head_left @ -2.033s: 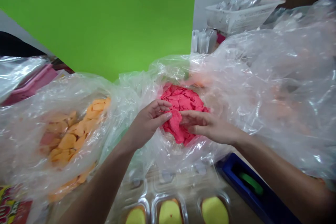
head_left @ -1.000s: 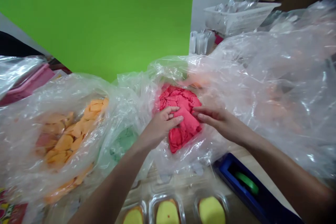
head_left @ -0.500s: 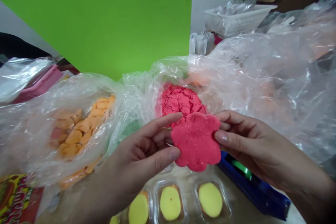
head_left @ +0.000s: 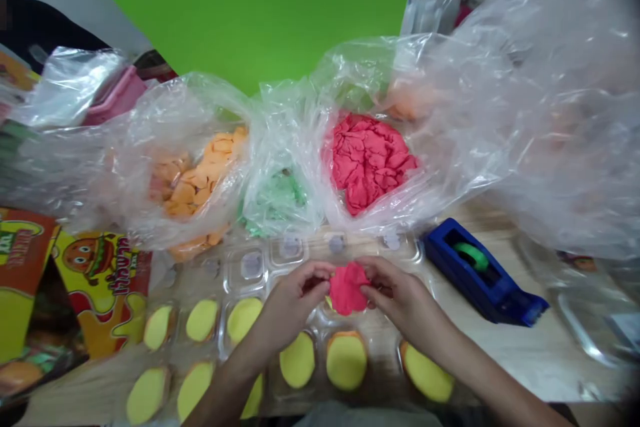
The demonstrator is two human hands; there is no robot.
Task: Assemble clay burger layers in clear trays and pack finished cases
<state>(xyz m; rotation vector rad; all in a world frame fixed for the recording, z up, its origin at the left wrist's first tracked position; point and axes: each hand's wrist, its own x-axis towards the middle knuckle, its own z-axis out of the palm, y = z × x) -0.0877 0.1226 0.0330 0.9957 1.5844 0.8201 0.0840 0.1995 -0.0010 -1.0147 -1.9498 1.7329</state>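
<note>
A thin red piece [head_left: 349, 288] with a scalloped edge is held up between my two hands, over the clear plastic trays. My left hand [head_left: 306, 293] pinches its left edge between thumb and fingers. On the other side, my right hand [head_left: 393, 285] grips its right edge the same way. Below and around the hands, yellow rounds [head_left: 347, 361] lie on orange-brown bases in the cups of the trays. Behind them an open plastic bag holds a heap of similar red pieces [head_left: 367, 157].
Bags of orange pieces [head_left: 197, 177] and green pieces [head_left: 283, 193] stand left of the red heap. A blue tape dispenser [head_left: 483, 273] lies at right. Printed burger packages [head_left: 100, 287] are at left, a pink basket [head_left: 117, 95] behind. A large plastic bag [head_left: 560, 113] fills the back right.
My hands have lowered the red piece away from the bag to above the trays. The view has tilted down, showing more trays and the whole tape dispenser.
</note>
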